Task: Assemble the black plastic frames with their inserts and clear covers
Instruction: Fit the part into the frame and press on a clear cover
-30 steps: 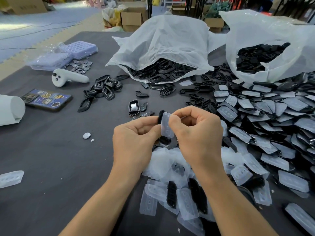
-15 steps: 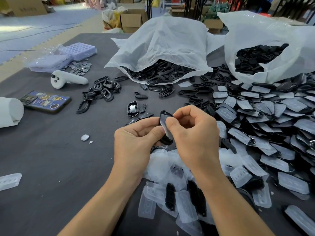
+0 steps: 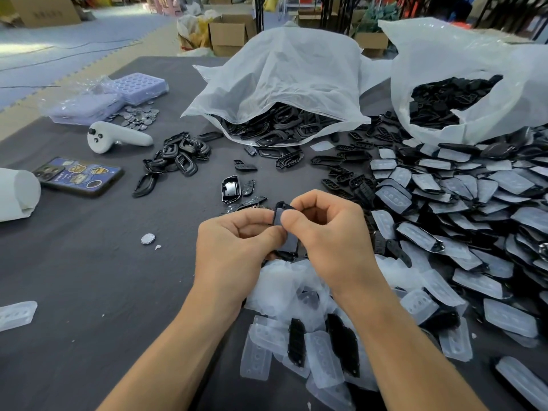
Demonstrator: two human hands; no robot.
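Dark grey cloth covers the table (image 3: 89, 277), and cardboard boxes stand on the floor beyond its far edge. Near the table's middle I hold one black frame (image 3: 289, 243) upright between both hands, with a clear cover (image 3: 278, 220) lying against its face. My left hand (image 3: 234, 250) pinches the frame's left edge between the thumb and curled fingers. My right hand (image 3: 332, 235) pinches the other edge, thumb on the cover and the remaining fingers curled in.

Under my wrists lies a heap of loose clear covers (image 3: 258, 351) mixed with a few black inserts (image 3: 296, 342). To my right spreads a big pile of covered pieces (image 3: 444, 203). Behind it all, two white plastic bags (image 3: 284, 84) spill black parts onto the table. To my left are a small cluster of frames (image 3: 178, 155), a single coin cell (image 3: 147, 238), a phone (image 3: 80, 176) and a white controller (image 3: 115, 137).
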